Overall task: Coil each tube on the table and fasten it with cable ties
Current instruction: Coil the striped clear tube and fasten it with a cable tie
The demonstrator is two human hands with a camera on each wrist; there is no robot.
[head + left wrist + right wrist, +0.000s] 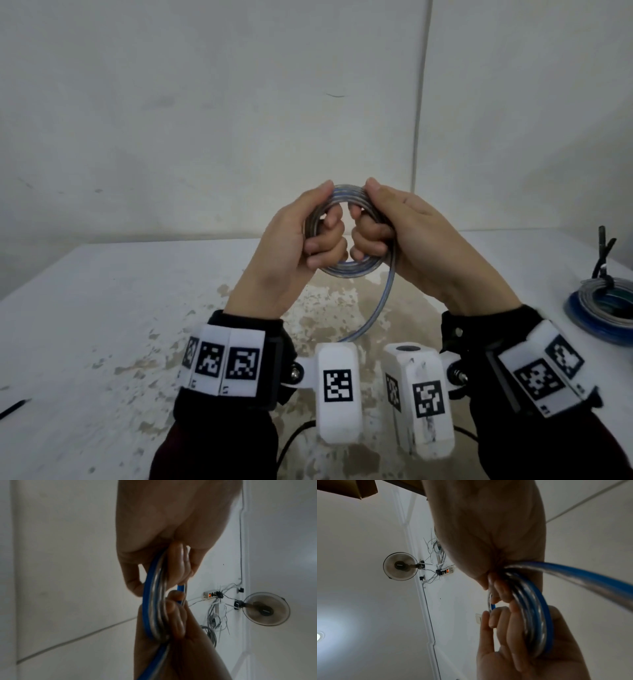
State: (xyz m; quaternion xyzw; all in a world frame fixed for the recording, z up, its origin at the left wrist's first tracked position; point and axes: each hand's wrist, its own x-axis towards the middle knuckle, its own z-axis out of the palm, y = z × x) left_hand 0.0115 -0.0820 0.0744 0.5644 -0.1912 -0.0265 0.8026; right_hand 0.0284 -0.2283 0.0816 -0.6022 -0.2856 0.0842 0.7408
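Note:
Both hands hold a small coil of clear tube with a blue stripe [346, 269] upright above the table [102, 308]. My left hand [320, 222] grips the coil's left side, thumb over the top and fingers curled through the middle. Gripping the right side the same way is my right hand [370, 219]. A loose tail of the tube [380, 308] hangs from the right side down toward my wrists. The wrist views show the stacked loops [154, 608] [537, 615] pressed between the fingers of both hands. No cable tie shows on this coil.
At the table's right edge lies another coiled tube [599, 308] with a black cable tie [604, 253] sticking up from it. A thin black strip [13, 407] lies at the left edge. A wall stands behind the table.

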